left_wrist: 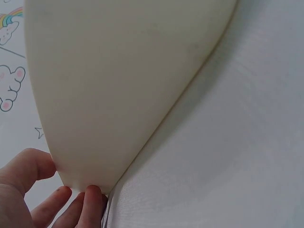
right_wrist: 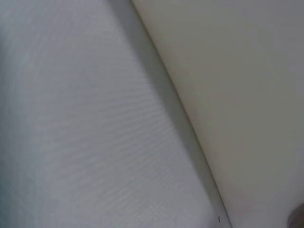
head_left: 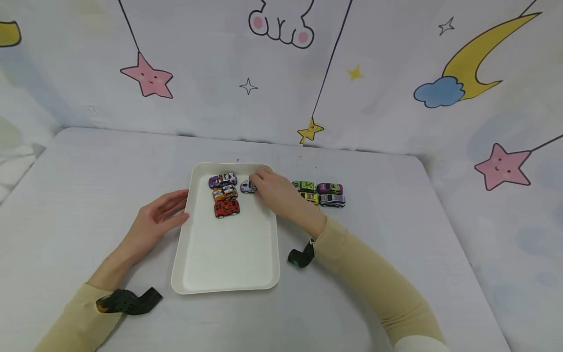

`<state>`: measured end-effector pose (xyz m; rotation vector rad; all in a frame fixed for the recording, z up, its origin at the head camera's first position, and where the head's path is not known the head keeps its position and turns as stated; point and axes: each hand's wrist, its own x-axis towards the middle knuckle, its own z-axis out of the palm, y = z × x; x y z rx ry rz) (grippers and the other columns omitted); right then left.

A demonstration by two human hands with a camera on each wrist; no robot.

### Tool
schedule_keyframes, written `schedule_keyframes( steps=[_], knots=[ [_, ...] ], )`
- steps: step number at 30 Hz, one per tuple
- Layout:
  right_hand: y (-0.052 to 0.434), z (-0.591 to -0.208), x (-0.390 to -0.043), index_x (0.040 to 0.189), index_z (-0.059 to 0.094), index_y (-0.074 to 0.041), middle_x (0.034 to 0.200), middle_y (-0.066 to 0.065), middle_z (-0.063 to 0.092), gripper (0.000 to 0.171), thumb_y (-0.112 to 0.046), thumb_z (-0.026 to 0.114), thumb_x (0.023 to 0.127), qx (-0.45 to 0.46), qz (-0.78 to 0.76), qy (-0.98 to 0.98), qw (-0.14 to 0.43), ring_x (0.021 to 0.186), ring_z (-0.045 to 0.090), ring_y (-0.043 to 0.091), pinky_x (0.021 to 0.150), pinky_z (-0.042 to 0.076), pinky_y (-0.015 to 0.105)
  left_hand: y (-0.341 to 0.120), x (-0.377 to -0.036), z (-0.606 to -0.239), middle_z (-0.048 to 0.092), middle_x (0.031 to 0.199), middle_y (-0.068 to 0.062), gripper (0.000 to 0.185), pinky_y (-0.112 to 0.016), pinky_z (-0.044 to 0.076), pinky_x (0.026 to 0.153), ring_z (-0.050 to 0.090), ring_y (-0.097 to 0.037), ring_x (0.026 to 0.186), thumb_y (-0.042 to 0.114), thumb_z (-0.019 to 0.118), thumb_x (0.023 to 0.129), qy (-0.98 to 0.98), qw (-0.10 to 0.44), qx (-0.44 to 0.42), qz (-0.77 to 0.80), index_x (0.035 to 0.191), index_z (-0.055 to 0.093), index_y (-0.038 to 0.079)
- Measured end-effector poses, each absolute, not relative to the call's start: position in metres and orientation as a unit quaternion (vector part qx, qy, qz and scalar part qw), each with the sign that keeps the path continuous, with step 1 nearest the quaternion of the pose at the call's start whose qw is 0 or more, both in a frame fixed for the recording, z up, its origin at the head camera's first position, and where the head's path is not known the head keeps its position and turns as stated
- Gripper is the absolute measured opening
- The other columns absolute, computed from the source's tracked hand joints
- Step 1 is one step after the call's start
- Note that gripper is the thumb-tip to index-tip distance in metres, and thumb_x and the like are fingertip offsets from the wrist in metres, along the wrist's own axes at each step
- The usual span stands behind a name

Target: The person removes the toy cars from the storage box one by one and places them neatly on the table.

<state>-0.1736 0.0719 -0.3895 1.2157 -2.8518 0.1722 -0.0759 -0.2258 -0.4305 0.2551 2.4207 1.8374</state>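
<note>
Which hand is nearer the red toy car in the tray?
Left. The left hand rests at the tray's left rim beside the red toy car; the right hand is farther back.

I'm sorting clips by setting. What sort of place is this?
Probably a tabletop set up like a child's play corner: a backdrop printed with cartoon stars and a moon, a grey-covered table, and toy cars in a white tray.

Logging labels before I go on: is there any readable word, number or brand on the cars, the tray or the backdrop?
None can be read.
Toy cars: painted patterns, too small and blurred to tell any letters or numbers.
Tray: plain, no marking.
Backdrop: only drawn stars, moon and cloud, no text.
</note>
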Motion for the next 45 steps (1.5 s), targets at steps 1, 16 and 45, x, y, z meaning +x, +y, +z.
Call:
schedule_keyframes(
  steps=[1,16,45],
  knots=[
    [0.072,-0.390,-0.173,0.125,0.061,-0.004,0.124,0.012,0.064,0.026,-0.010,0.062,0.099,0.391,0.057,-0.918,0.018,0.116,0.060,0.024,0.095,0.056,0.036,-0.225,-0.076,-0.430,0.044,0.153,-0.018,0.056,-0.006,0.043,0.099,0.048,0.007,0.129,0.016,0.065,0.099,0.794,0.046,0.084,0.601,0.149,0.044,0.006],
    [0.078,-0.394,-0.171,0.128,0.062,-0.004,0.127,0.011,0.064,0.031,-0.010,0.065,0.098,0.389,0.113,-0.914,0.025,0.121,0.058,0.025,0.102,0.051,0.036,-0.225,-0.077,-0.432,0.044,0.154,-0.018,0.056,-0.005,0.042,0.099,0.047,0.010,0.127,0.016,0.065,0.099,0.795,0.047,0.088,0.598,0.150,0.043,0.006],
    [0.104,-0.406,-0.142,0.125,0.065,-0.002,0.123,0.012,0.066,0.032,0.002,0.065,0.094,0.489,0.253,-0.804,0.225,0.116,0.060,0.025,0.102,0.051,0.030,-0.229,-0.076,-0.435,0.046,0.153,-0.012,0.056,-0.005,0.042,0.099,0.048,0.009,0.128,0.017,0.064,0.099,0.800,0.041,0.089,0.592,0.150,0.043,0.008]
  ],
)
